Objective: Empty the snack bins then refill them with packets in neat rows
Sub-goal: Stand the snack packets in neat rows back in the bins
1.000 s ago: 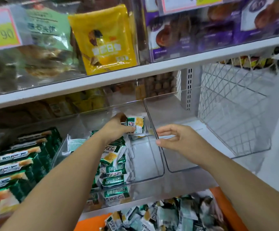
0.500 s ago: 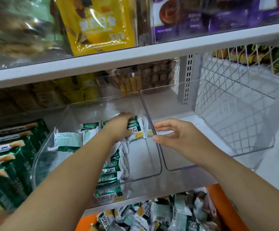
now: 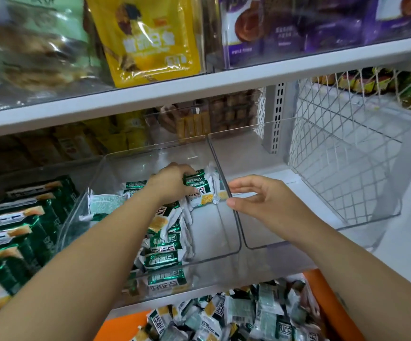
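Note:
A clear plastic bin (image 3: 214, 254) sits on the middle shelf and holds several green-and-white snack packets (image 3: 165, 244) in a rough row on its left side. My left hand (image 3: 172, 183) reaches deep into this bin, fingers curled over a few packets (image 3: 203, 193) at the back. My right hand (image 3: 256, 200) hovers with relaxed fingers at the bin's right wall, holding nothing. A second clear bin (image 3: 322, 225) to the right holds no packets.
An orange crate (image 3: 327, 289) below the shelf holds a loose heap of the same packets (image 3: 236, 316). Larger green packs (image 3: 15, 227) fill the bin at left. A white wire basket (image 3: 342, 148) stands at right. The upper shelf (image 3: 199, 87) carries yellow and purple bags.
My left hand has pushed its packets further back and down into the bin. The right hand stays by the bin wall. The camera has tilted down slightly.

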`<state>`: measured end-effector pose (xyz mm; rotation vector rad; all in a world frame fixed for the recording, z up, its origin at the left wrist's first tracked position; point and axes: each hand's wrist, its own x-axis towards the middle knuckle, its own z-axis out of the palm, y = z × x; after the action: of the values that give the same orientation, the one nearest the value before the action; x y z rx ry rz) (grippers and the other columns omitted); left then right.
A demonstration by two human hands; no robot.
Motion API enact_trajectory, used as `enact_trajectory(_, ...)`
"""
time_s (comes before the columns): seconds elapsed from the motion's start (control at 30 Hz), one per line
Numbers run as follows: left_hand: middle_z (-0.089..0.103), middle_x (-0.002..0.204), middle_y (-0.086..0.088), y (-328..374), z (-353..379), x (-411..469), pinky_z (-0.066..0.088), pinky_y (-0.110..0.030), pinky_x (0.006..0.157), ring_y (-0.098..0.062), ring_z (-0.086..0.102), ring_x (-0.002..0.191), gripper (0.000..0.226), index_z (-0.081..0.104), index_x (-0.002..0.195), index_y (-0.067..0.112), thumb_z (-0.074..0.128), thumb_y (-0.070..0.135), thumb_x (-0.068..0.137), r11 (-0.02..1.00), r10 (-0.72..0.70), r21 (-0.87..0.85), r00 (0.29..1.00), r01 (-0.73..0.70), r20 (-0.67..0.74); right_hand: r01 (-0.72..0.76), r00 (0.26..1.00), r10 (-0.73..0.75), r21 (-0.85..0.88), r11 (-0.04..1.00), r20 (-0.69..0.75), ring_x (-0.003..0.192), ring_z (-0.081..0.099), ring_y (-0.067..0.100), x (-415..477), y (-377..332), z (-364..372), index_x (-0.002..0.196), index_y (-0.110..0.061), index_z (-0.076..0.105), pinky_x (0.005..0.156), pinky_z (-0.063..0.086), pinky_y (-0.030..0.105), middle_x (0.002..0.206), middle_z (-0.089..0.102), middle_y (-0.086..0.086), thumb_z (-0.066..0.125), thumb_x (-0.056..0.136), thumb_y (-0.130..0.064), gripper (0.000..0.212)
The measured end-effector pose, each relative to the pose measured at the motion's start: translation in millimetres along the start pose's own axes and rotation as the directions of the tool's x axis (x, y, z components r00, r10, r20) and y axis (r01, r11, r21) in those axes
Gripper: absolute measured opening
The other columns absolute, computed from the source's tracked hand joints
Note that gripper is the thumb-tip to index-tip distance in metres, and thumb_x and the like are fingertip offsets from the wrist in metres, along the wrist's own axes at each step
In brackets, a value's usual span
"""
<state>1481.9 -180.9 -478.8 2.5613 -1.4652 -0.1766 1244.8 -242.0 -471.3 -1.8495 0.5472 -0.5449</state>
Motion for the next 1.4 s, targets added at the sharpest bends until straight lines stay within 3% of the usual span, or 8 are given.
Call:
enact_trajectory(0.13,0.061,0.114,0.006,-5,-33,-44,0.043,-0.026,0.082,-0.018,0.057,0.106,0.037,0.057,0.126,0.029,0.062,0.036,0.09,0.996,0.091,0.023,0.996,-0.091,0.005,-0.005,1.0,0.005,0.007,1.0,-0.008,0.074,0.063,-0.006,0,0,0,0.096,-0.038,0.062,0.069,0.044,0.015,0.104,0.065,-0.02,0.073,0.079,-0.032,0.022)
enact_trajectory(0.23,0.054,0.133,0.008,-10,-48,-74,0.039,-0.029,0.094,-0.018,0.051,0.122,0.055,0.045,0.138,0.036,0.064,0.044,0.087,0.97,0.013,0.23,0.963,-0.078,0.27,-0.002,1.0,0.002,0.02,1.0,-0.014,0.081,0.064,0.0,0,-2,4,0.094,-0.037,0.062,0.075,0.048,0.021,0.106,0.066,-0.015,0.075,0.075,-0.034,0.023)
enact_trajectory(0.4,0.036,0.151,0.006,-11,-41,-89,0.007,-0.057,0.114,-0.021,0.03,0.14,0.071,0.032,0.144,0.04,0.068,0.038,0.084,0.876,-0.058,0.469,0.94,-0.113,0.336,0.007,1.0,-0.006,0.032,0.999,-0.029,0.082,0.063,0.005,-2,-4,8,0.096,-0.031,0.063,0.078,0.047,0.023,0.107,0.068,-0.008,0.075,0.068,-0.039,0.032)
enact_trajectory(0.53,0.044,0.142,0.002,-4,-42,-95,0.018,-0.047,0.113,-0.02,0.04,0.132,0.067,0.038,0.138,0.033,0.068,0.049,0.08,0.933,0.043,0.351,0.993,-0.079,0.108,0.001,0.999,0.0,0.027,1.0,-0.034,0.092,0.066,0.01,-4,-4,9,0.101,-0.027,0.064,0.09,0.051,0.031,0.108,0.067,-0.01,0.075,0.07,-0.04,0.036)
enact_trajectory(0.67,0.05,0.124,-0.001,8,-42,-88,0.042,-0.033,0.088,-0.021,0.052,0.11,0.072,0.041,0.131,0.024,0.07,0.058,0.074,0.986,0.078,0.155,0.985,-0.054,-0.153,0.005,1.0,-0.005,0.018,1.0,-0.03,0.094,0.066,0.01,-3,-4,8,0.102,-0.028,0.063,0.091,0.051,0.028,0.108,0.066,-0.012,0.074,0.079,-0.03,0.025)
enact_trajectory(0.93,0.059,0.1,-0.003,21,-8,-32,0.04,-0.028,0.062,-0.019,0.057,0.087,0.065,0.04,0.115,0.017,0.076,0.05,0.073,0.913,-0.131,-0.402,0.983,0.068,-0.132,0.018,1.0,-0.017,0.02,1.0,-0.012,0.093,0.066,0.006,1,-1,7,0.092,-0.041,0.06,0.091,0.05,0.03,0.106,0.064,-0.02,0.073,0.079,-0.034,0.02)
enact_trajectory(1.27,0.06,0.092,0.0,8,10,-19,0.044,-0.019,0.056,-0.013,0.056,0.069,0.03,0.044,0.109,0.02,0.066,0.02,0.088,0.911,-0.03,-0.412,0.997,-0.004,-0.077,0.026,1.0,-0.025,0.069,0.997,-0.003,0.087,0.065,0.003,5,3,4,0.088,-0.04,0.061,0.086,0.05,0.026,0.101,0.065,-0.02,0.074,0.078,-0.029,0.02)
enact_trajectory(1.4,0.056,0.096,0.005,14,19,-18,0.042,-0.033,0.08,-0.02,0.056,0.088,0.03,0.049,0.107,0.03,0.068,0.027,0.084,0.999,0.042,-0.028,0.999,-0.043,-0.022,0.02,1.0,-0.019,0.055,0.998,-0.005,0.091,0.065,0.003,4,3,4,0.091,-0.04,0.06,0.088,0.051,0.028,0.103,0.064,-0.021,0.073,0.08,-0.029,0.02)
